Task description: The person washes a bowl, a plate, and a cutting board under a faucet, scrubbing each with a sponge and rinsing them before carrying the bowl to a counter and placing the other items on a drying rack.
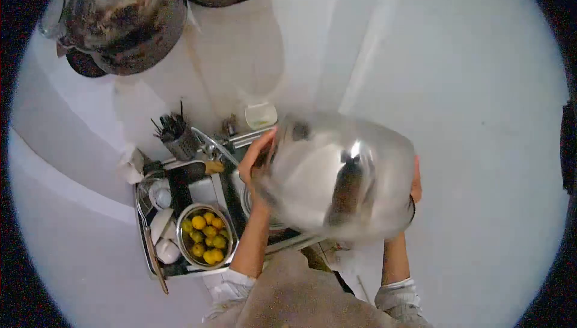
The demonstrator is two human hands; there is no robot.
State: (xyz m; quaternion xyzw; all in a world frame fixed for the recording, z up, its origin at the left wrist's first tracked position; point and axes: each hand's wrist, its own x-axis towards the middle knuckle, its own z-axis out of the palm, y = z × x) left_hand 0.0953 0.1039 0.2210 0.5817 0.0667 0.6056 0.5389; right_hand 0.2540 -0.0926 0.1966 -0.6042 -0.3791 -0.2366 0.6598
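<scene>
A large shiny stainless-steel pot (pixel 312 177) is held up in front of me, blurred by motion and tilted so that a broad, smooth metal face shows. My left hand (pixel 258 155) grips its left side, with the fingers bent around the edge. On the opposite side, my right hand (pixel 416 180) is closed at the rim, mostly hidden behind the metal. Beneath the pot's left part lies the sink (pixel 237 177), partly covered by it. Nearest to my left forearm stands a metal bowl (pixel 180 241) with several yellow-green citrus fruits (pixel 209 232).
White dishes (pixel 162 232) and a long-handled utensil (pixel 153 256) lie left of the fruit bowl. Behind are a utensil holder (pixel 182 145), a faucet (pixel 213 144) and a small white soap dish (pixel 261 115) on the wall. Blackened pots (pixel 129 18) hang at upper left.
</scene>
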